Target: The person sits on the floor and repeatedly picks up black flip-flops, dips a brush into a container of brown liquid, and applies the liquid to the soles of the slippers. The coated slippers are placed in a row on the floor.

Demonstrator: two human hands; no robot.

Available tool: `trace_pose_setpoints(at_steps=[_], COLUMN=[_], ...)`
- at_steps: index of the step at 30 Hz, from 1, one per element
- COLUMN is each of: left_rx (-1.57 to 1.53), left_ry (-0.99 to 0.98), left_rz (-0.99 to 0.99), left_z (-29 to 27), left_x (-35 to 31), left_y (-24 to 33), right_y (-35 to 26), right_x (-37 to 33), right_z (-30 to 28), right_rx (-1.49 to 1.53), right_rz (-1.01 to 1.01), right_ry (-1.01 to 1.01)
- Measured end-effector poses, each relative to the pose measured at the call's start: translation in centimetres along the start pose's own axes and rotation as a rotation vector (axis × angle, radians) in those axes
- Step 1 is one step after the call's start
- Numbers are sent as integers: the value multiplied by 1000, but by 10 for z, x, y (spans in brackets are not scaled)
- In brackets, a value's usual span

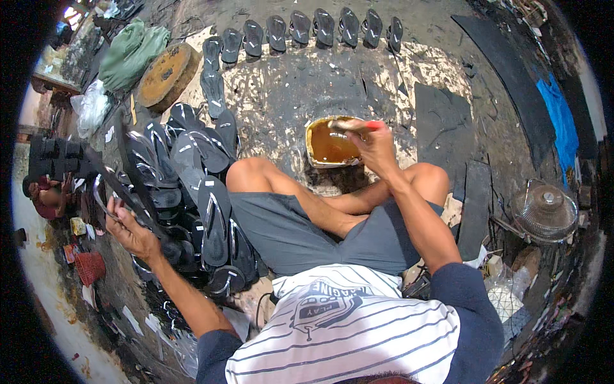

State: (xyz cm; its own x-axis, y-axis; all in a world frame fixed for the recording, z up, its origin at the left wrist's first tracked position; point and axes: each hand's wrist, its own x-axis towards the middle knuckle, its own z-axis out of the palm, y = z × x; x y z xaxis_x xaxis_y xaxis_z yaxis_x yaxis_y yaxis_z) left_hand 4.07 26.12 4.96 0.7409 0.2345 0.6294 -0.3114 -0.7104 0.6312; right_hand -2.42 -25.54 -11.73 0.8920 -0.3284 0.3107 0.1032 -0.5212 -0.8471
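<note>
My right hand (pixel 378 152) is closed round a brush (pixel 352 126) with a red handle, above a tub (pixel 309 142) of amber, glue-like liquid (pixel 331 150). The bristle end hangs over the tub's far side. At the left, my left hand (pixel 135 235) grips a black flip-flop (pixel 130 197), raised and tilted beside a heap of black flip-flops (pixel 214 221) with shiny straps. Part of the held flip-flop blends into the dark heap behind it.
Several flip-flops (pixel 323 27) stand in an arc on the far floor. A round wooden block (pixel 167 75) and green sack (pixel 134 54) lie far left. Black sheets (pixel 442 118) and a fan (pixel 545 211) are on the right. Another person (pixel 48 197) sits at the far left.
</note>
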Motion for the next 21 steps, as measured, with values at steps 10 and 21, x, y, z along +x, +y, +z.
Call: trace_pose_setpoints(at_steps=[10,21], left_rx=[190,412], left_ry=[17,-261], left_rz=[-48,-274], left_z=[-80,-97], left_x=[-26,-102], left_y=[-44,-71], right_y=[-47,-19], right_x=[25,-6], right_z=[-127,-71], right_rx=[-429,132], right_rz=[-10,262], right_ry=[-38,-10])
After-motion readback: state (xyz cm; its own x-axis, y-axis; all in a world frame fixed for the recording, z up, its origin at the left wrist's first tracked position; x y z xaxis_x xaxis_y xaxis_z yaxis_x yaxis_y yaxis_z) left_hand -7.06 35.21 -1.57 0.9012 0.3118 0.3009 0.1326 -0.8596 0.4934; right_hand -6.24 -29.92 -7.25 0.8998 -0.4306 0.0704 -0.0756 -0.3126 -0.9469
